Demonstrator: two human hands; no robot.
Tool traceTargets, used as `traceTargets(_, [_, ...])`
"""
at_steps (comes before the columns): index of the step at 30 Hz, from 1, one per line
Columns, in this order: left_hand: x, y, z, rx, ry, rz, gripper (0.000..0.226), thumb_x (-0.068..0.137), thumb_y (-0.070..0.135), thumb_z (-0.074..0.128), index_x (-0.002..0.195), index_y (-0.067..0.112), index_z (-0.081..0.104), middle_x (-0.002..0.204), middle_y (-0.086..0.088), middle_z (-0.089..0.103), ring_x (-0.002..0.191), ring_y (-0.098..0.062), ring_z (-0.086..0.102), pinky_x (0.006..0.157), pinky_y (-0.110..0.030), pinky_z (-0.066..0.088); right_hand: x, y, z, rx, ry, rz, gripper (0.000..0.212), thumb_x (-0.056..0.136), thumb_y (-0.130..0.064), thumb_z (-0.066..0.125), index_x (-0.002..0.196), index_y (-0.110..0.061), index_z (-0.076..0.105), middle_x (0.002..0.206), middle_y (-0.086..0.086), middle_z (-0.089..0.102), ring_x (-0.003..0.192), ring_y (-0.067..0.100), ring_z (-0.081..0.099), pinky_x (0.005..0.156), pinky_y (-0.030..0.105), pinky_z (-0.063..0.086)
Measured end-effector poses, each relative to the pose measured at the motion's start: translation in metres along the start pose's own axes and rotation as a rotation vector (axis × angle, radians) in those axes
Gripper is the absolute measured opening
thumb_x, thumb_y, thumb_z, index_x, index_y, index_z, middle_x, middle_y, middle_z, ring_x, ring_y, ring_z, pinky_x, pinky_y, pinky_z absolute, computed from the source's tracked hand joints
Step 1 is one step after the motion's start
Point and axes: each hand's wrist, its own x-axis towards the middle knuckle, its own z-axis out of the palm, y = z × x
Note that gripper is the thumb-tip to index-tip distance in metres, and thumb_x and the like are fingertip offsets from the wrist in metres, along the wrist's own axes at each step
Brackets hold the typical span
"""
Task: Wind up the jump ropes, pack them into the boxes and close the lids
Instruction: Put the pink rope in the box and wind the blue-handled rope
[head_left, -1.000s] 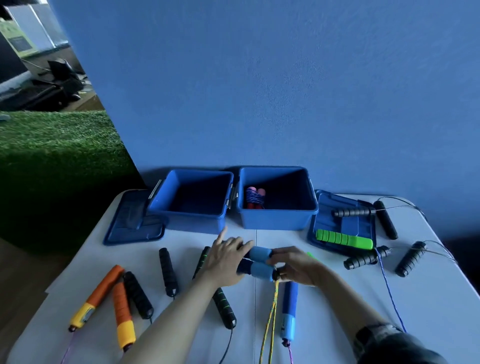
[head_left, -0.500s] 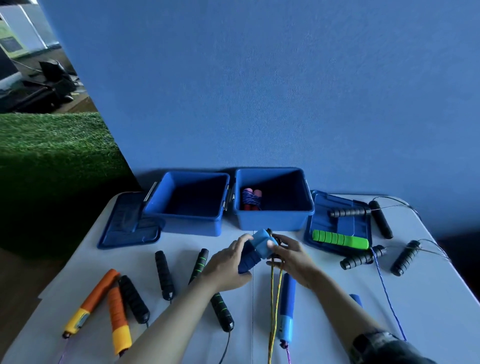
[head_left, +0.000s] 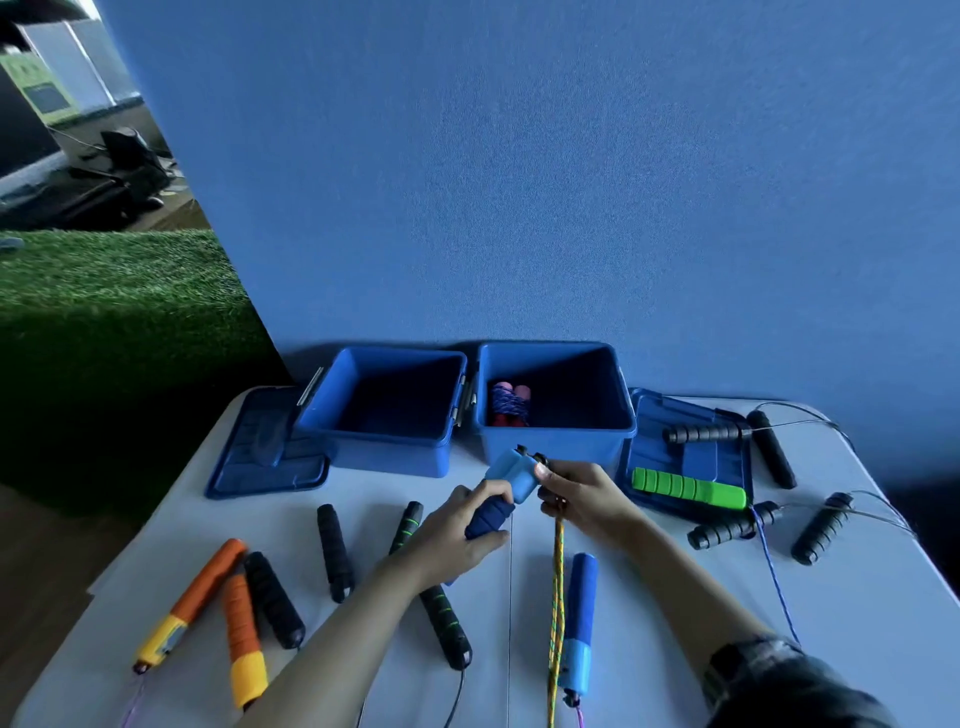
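Left grip closed round paired blue handles, raised above worktop before right box; right grip pinching yellow rope; step: winding begins; next, rope coiled round handles.

Left hand curled in a closed grip, right hand pinching, both forearms extended forward

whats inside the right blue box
In the right blue box one wound jump rope with pink-red handles leans in its left corner. The rest of what shows looks bare, but the front wall hides the near floor.
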Motion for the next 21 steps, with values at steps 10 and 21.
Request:
traceTargets(10, [-0.010, 0.005, 0.002, -0.222, 0.019, -0.016, 0.028, 0.093, 0.027, 0.059, 0.109, 0.049, 0.059, 0.104, -0.010, 0.051, 0.086, -0.011, 0.053, 0.078, -0.014, 0.042, 0.002, -0.008, 0.012, -0.175, 0.199, -0.083, 0.020, 0.084, -0.028, 0.067, 0.071, -0.015, 0.072, 0.057, -0.001, 0.035, 0.054, 0.013, 0.030, 0.050, 0.022, 0.030])
traceTargets(21, [0.022, 0.015, -0.048, -0.756, 0.563, -0.172, 0.032, 0.083, 0.016, 0.062, 0.089, 0.047, 0.065, 0.108, -0.011, 0.060, 0.084, -0.032, 0.064, 0.055, -0.032, 0.053, -0.003, 0.008, 0.057, -0.476, -0.021, 0.045, 0.028, 0.100, -0.013, 0.038, 0.084, -0.015, 0.061, 0.061, 0.001, 0.041, 0.039, 0.010, 0.045, 0.038, 0.021, 0.041])
